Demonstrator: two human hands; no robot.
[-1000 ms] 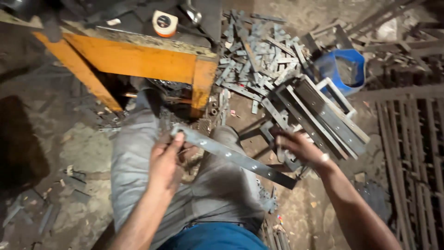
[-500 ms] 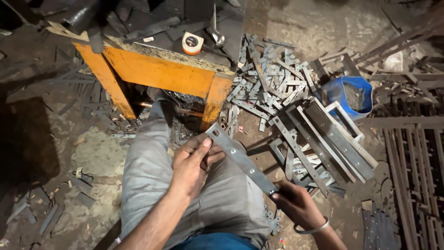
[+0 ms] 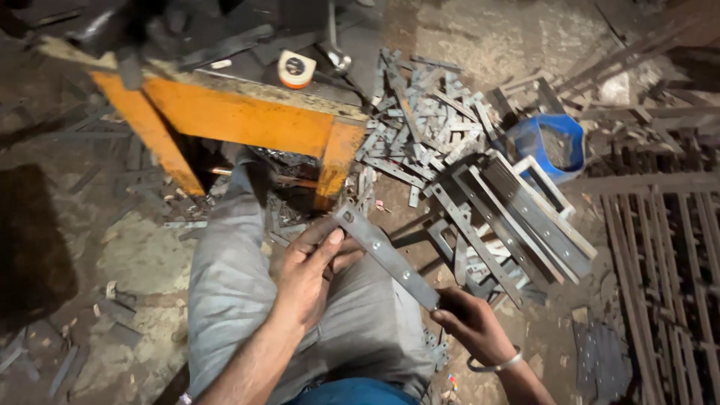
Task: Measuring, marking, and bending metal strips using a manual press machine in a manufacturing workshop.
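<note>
Head view: a flat metal strip [image 3: 386, 255] with punched holes is held slantwise over the grey-trousered lap. Its upper end is pinched by the left hand [image 3: 311, 274], fingers [image 3: 328, 247] closed on it; its lower end is gripped by the right hand [image 3: 472, 322], fingers curled around it. An orange table [image 3: 240, 120] stands ahead, a heap of similar strips [image 3: 427, 120] and a blue bucket [image 3: 551, 142] lying to its right.

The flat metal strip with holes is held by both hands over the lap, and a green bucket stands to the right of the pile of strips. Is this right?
Not quite: the head view shows the bucket is blue, not green. The rest holds: both the left hand and right hand hold the flat metal strip over the lap, with the pile of strips left of the bucket.
</note>
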